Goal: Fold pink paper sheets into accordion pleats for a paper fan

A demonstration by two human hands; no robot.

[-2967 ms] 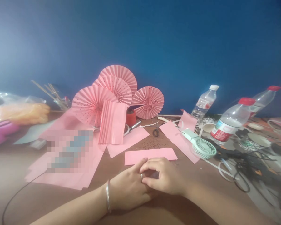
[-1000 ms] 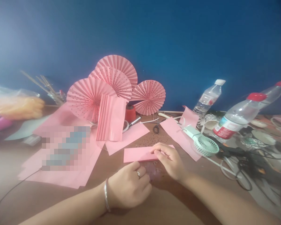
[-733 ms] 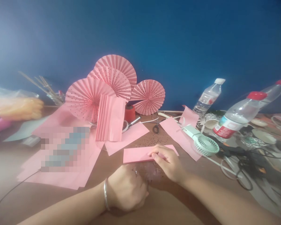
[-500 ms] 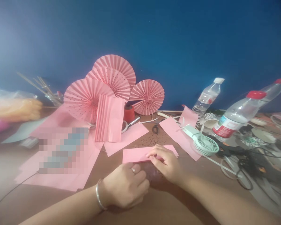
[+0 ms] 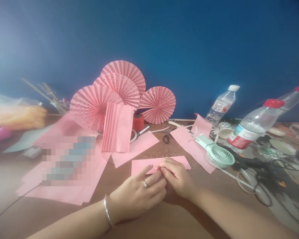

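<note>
Head view, two hands (image 5: 141,194), apparently one paper (image 5: 140,165)

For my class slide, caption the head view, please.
Left hand touches right hand beside pink strip, pleated rosettes behind.

So the rosettes (image 5: 94,103) are lining up near the back edge of the table (image 5: 114,182), in front of the wall (image 5: 189,49), with the pleated sheet (image 5: 117,128) standing before them. Loose paper (image 5: 64,195) is lying toward the left edge, a bag (image 5: 17,116) sitting behind it. The folded strip (image 5: 142,164) is resting mid-table, left hand (image 5: 141,194) and right hand (image 5: 178,177) meeting at its near edge, scissors (image 5: 166,138) lying behind. Over right, the fan (image 5: 220,155) is lying partly over a sheet (image 5: 185,139), bottles (image 5: 250,124) standing behind, cables (image 5: 264,172) trailing to its right.
</note>
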